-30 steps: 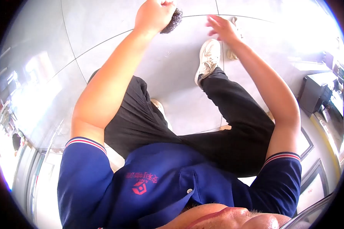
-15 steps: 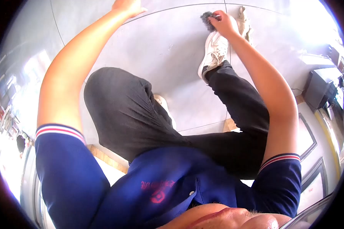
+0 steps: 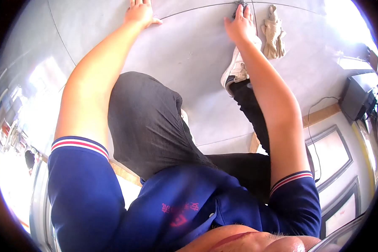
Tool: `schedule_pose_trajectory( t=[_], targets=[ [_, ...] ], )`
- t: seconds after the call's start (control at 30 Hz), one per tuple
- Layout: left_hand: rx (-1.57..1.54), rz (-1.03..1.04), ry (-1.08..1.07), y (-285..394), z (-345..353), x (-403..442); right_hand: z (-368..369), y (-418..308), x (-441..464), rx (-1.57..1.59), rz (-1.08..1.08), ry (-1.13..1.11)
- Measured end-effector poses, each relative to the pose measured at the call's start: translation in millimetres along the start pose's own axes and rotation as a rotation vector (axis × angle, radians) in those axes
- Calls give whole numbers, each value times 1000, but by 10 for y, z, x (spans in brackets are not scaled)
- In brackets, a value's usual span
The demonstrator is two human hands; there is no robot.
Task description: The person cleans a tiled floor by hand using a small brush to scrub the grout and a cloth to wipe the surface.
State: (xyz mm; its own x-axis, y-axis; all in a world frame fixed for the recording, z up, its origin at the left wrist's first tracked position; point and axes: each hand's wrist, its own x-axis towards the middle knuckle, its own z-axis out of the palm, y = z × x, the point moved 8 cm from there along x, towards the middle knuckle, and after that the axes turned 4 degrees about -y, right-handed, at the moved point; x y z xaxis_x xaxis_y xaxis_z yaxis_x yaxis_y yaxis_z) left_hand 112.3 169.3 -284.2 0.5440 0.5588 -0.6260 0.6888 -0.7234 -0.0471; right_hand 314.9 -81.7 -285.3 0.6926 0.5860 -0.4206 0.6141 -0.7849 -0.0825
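Observation:
My left hand (image 3: 139,16) lies flat on the grey tiled floor (image 3: 189,54) with its fingers spread and nothing in it; its fingertips reach the top edge of the view. My right hand (image 3: 241,28) presses its fingertips on a dark grey steel wool scrubber (image 3: 240,4) near a tile joint, the thumb held apart. Part of the scrubber is hidden under the fingers. Just behind that hand, a white shoe (image 3: 235,69) is on my outstretched foot. A crumpled beige work glove (image 3: 274,40) rests on the floor right of the hand.
At the right stands a dark box-shaped device (image 3: 359,94) with a thin cable (image 3: 311,119) running down from it. White panelled doors (image 3: 329,153) are beside my right arm. My bent knee (image 3: 140,101) rises between my arms. Bright glare covers the floor at upper right.
My right hand has slid the scrubber forward, away from me, and its fingers have stretched out. The left hand stays flat on the floor. The view has shifted slightly, showing more of the glove.

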Motion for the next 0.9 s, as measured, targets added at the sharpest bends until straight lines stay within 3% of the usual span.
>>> schedule_pose_trajectory(
  t=[0.07, 0.13, 0.23, 0.33, 0.47, 0.53, 0.63, 0.73, 0.83, 0.9],
  targets=[
    [-6, -17, -29, 15, 21, -13, 216, -188, 28, 20, -22, 50],
    [38, -24, -30, 47, 35, -29, 236, -712, -380, -60, -135, -140],
    [17, -25, 16, -2, -66, 33, 202, -917, -627, -119, -281, -135],
    [5, -44, -18, 4, 25, -82, -57, -236, 85, -162, -74, -27],
    [-22, -68, -63, 40, -47, -106, 69, -558, -195, -205, -97, -202],
    [-16, -80, -68, 64, -132, -103, 207, -821, -621, -133, -196, -153],
    [6, -76, -17, 9, -11, -22, 166, -695, -255, -100, -251, -50],
    [-28, -47, -10, 18, -72, -78, -20, -679, -28, -28, -127, -39],
    [-22, -61, -2, -25, -29, -23, 243, -893, -545, -70, -113, -154],
    [-27, -59, -26, -8, -38, -57, 215, -863, -519, -73, -124, -92]
  ],
)
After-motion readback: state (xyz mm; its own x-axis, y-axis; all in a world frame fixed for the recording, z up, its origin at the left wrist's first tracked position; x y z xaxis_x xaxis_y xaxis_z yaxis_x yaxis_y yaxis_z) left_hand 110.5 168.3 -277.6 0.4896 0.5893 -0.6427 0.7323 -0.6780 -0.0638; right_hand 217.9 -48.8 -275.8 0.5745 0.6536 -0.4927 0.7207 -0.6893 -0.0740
